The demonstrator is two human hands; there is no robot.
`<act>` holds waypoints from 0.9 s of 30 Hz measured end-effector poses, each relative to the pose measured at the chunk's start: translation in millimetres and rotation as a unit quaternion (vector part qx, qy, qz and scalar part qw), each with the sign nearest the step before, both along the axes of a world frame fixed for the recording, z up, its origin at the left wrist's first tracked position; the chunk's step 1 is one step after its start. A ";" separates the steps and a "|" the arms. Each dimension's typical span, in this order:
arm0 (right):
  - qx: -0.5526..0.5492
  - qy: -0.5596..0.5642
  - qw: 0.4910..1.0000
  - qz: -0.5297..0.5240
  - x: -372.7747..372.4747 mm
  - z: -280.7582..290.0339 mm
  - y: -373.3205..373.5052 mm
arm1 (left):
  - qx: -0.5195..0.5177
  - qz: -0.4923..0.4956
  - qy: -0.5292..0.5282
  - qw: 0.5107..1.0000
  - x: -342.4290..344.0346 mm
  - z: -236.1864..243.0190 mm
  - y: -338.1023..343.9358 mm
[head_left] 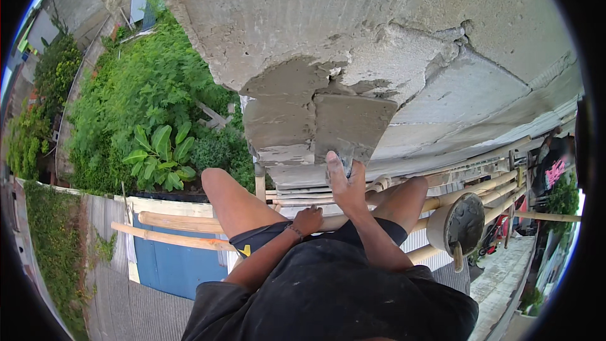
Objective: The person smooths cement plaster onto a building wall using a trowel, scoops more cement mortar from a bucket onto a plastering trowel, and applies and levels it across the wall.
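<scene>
My right hand [347, 189] is closed round the handle of a trowel [362, 151], its thumb pointing up toward the wall. The trowel's blade lies against the concrete wall [284, 19], over a patch of wet, darker mortar [278, 98]. Where the blade's mortar-covered face ends and the patch begins is hard to tell. My left hand [308, 220], with a band at the wrist, rests curled at my lap near a bamboo pole [189, 222]. Its fingertips are hidden, so whether it grips anything does not show.
A bucket [464, 224] of grey mortar with a stick-like handle [457, 256] stands at my right on bamboo poles [499, 186]. Below lie a corrugated roof [142, 306], a blue panel [170, 256] and green bushes [151, 79]. A red motorbike [499, 233] is down at the right.
</scene>
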State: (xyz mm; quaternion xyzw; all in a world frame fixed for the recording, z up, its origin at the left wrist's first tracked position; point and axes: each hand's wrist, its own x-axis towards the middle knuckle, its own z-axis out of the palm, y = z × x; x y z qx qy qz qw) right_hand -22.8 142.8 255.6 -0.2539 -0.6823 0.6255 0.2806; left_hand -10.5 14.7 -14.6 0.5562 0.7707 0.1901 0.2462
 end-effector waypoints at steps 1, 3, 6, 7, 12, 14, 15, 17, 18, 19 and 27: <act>-0.010 -0.001 1.000 -0.005 1.8 -1.7 -2.0 | -0.005 0.004 -0.007 1.000 0.9 8.4 -0.2; -0.022 -0.003 1.000 -0.012 6.8 -6.4 -2.9 | -0.015 0.004 -0.014 1.000 -0.3 10.5 3.6; -0.066 0.008 0.997 0.028 7.0 -20.5 1.5 | -0.008 -0.008 -0.005 1.000 0.1 5.4 -0.9; -0.086 0.009 0.996 0.019 9.1 -27.2 0.6 | -0.006 0.001 -0.007 1.000 0.4 4.1 -1.7; -0.155 0.002 0.988 -0.022 42.8 -79.4 6.2 | -0.010 -0.011 0.015 1.000 1.3 11.6 -0.2; -0.164 0.014 0.986 -0.027 56.8 -95.0 12.6 | -0.022 -0.017 0.008 1.000 -0.4 11.0 -1.3; -0.161 0.013 0.986 -0.042 64.3 -102.5 15.8 | -0.002 -0.014 0.011 1.000 0.6 8.3 -3.7; -0.171 0.018 0.982 -0.076 66.5 -88.1 17.1 | 0.004 -0.009 0.013 1.000 2.4 2.7 -5.6; -0.171 0.020 0.982 -0.075 64.6 -80.0 18.8 | 0.004 -0.008 0.015 1.000 0.7 -0.7 -4.5; -0.117 0.030 0.990 -0.069 62.4 -70.8 19.7 | 0.004 -0.012 0.018 1.000 0.8 -1.0 -3.8; -0.054 0.043 0.996 0.063 -1.4 -22.6 -15.7 | -0.026 -0.023 0.002 0.999 -0.2 -4.4 -2.2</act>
